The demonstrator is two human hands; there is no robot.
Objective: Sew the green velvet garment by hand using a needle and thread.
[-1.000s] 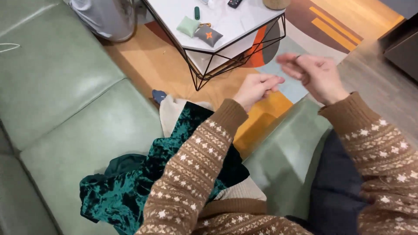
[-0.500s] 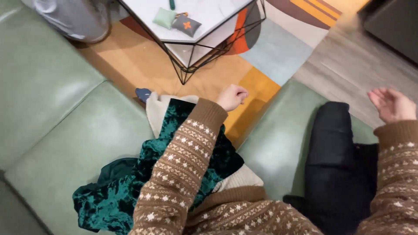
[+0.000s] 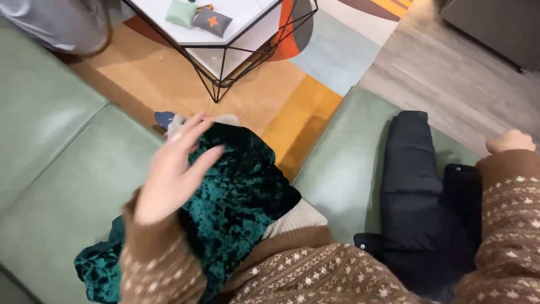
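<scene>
My left hand (image 3: 171,169) hovers flat with fingers spread over a dark green velvet garment (image 3: 242,197) that lies crumpled on my lap and the green sofa. It holds nothing. A cream garment (image 3: 292,218) shows beneath the velvet. My right hand (image 3: 509,141) is at the far right, mostly hidden behind its brown patterned sleeve (image 3: 506,208), near a black padded jacket (image 3: 419,186) lying on the sofa; only curled knuckles show.
The green leather sofa (image 3: 50,169) fills the left and centre. A white-topped wire-frame table (image 3: 225,34) with two small cushions (image 3: 197,16) stands on a multicoloured rug (image 3: 304,84). Grey wood floor (image 3: 450,67) lies to the right.
My left hand pulled back from the sofa's front edge and now hovers open over the green velvet. My right hand dropped to the far right beside the black jacket. The view tilted downward.
</scene>
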